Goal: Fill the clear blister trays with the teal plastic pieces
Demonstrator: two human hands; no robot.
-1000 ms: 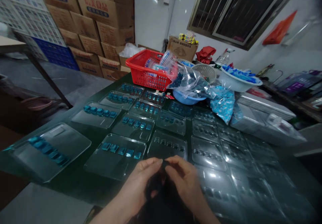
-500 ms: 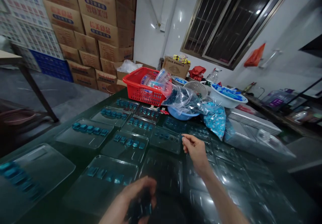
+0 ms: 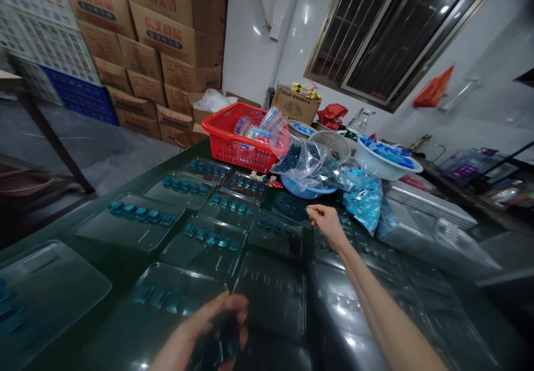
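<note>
My left hand [image 3: 217, 321], low in the centre, is curled around several dark teal pieces [image 3: 219, 340]; motion blurs them. My right hand [image 3: 327, 221] reaches forward with thumb and fingertips pinched together. Anything in that pinch is too small to make out. It hovers by the far clear trays, near a tray [image 3: 287, 207] in front of the blue basin [image 3: 311, 189]. Just left of it lies a clear tray [image 3: 287, 243] with a short row of dark pieces. Farther left, shallow clear trays [image 3: 133, 235] carry rows of shiny teal pieces [image 3: 142, 213].
A red basket [image 3: 246, 157] of plastic packs stands at the table's far edge. Beside it are a bag of blue wrapped pieces [image 3: 362, 196], a white basin [image 3: 386, 162] and a silver box [image 3: 425, 232]. Cardboard cartons [image 3: 167, 37] are stacked behind.
My right hand has moved slightly farther away, toward the blue basin, still pinched. My left hand stays low, curled around its pieces. The view has shifted a little.
</note>
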